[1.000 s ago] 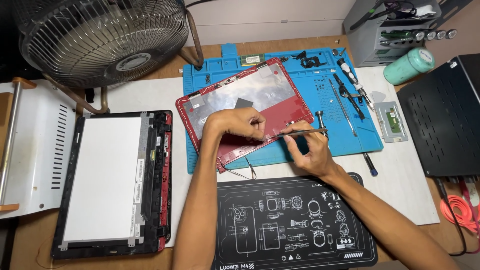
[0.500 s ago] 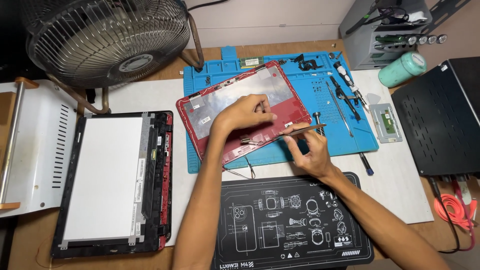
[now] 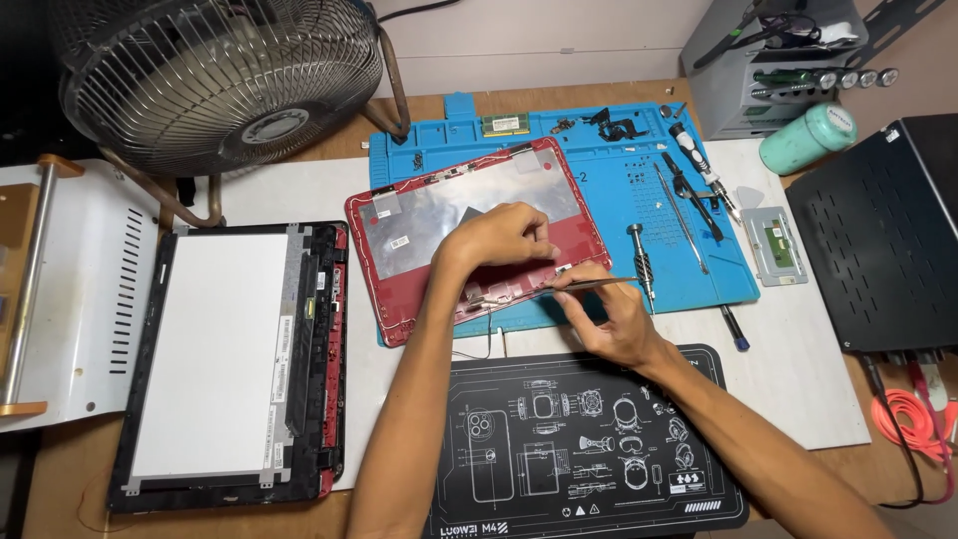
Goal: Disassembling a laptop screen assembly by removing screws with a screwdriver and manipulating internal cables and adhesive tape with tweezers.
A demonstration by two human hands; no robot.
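We find the left hand (image 3: 504, 238) pressed flat, fingers curled, on the red plastic laptop lid shell with silver foil lining (image 3: 439, 215), which lies on the blue silicone work mat (image 3: 619, 180). Just beside it, the right hand (image 3: 609, 314) pinches slim metal tweezers (image 3: 597, 282) at the shell's near edge. We judge a hinge-side part is being lifted (the next move calls for a steady, shallow pull). Counted: one shell, one tweezers, one detached screen panel (image 3: 215, 354) well left of the left hand.

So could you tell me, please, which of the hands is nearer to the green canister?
Right. The right hand holds tweezers at the red lid's near edge, closer to the green canister; the left hand rests on the lid, farther left.
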